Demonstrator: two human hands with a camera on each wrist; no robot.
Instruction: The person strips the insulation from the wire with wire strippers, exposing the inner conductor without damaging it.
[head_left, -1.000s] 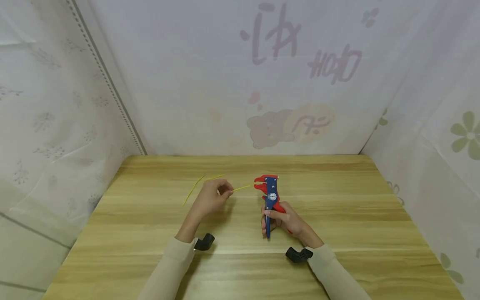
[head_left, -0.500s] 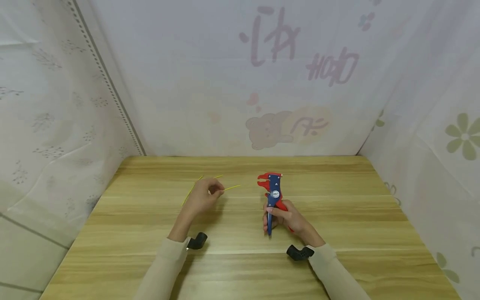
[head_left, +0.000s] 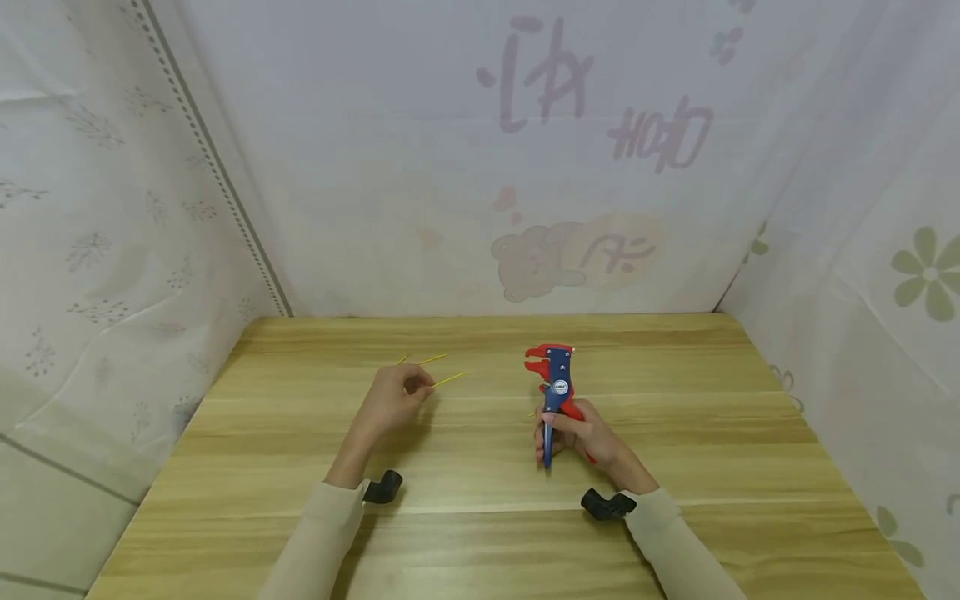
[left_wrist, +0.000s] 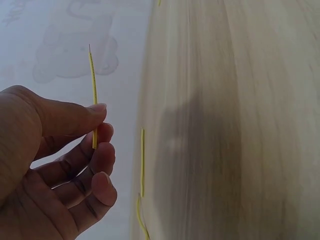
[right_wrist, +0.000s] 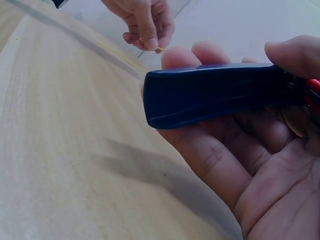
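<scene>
The left hand (head_left: 392,402) and its yellow wire (head_left: 452,378) sit farther left in the head view than a second ago; the red-and-blue tool (head_left: 558,371) gripped by the right hand (head_left: 595,437) is slightly farther right, so the gap widens. Left wrist view: thumb and finger pinch the wire near one end, seemingly to keep its bare tip (left_wrist: 90,49) free. Right wrist view: fingers support the blue handle (right_wrist: 212,96), probably steadying the tool.
</scene>
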